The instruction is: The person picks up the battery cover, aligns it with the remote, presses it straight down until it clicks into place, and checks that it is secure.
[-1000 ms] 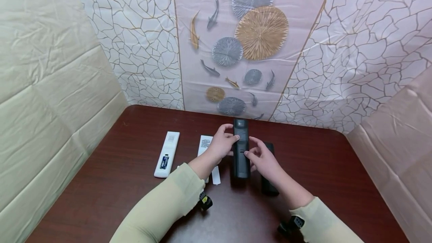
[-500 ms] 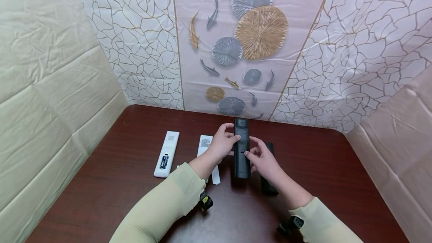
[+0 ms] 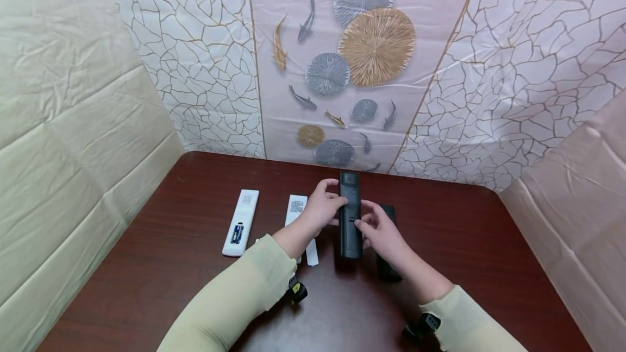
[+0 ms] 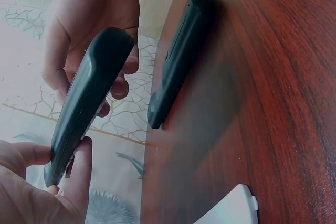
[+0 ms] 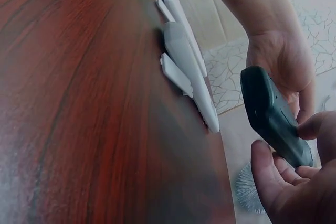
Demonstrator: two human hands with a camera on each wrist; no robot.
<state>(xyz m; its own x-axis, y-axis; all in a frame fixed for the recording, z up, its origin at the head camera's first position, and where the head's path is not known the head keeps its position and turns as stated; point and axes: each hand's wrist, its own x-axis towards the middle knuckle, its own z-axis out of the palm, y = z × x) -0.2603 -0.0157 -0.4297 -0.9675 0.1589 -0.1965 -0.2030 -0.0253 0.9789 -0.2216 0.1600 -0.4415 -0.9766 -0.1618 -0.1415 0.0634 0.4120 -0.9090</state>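
Observation:
A black remote control (image 3: 350, 243) is held up over the table with its back facing up. My left hand (image 3: 320, 208) pinches it near its far end, thumb on top and fingers beneath. On the other side, my right hand (image 3: 379, 231) grips its edge, with the thumb pressing at the small latch of the battery cover. In the left wrist view the remote (image 4: 84, 98) is clear of the table, its buttons mostly hidden underneath. The same remote (image 5: 270, 116) shows between both hands in the right wrist view. The battery cover is closed.
Another black remote (image 3: 388, 269) lies right of my hands, partly behind the right forearm. At the left, a white remote (image 3: 243, 213) shows batteries (image 3: 237, 233) in its bay. A second white remote (image 3: 295, 208) and a loose white cover (image 3: 312, 255) lie partly under my left arm.
Both hands keep the same hold on the black remote, the right thumb staying at the latch. Only a very slight shift of the whole head view shows.

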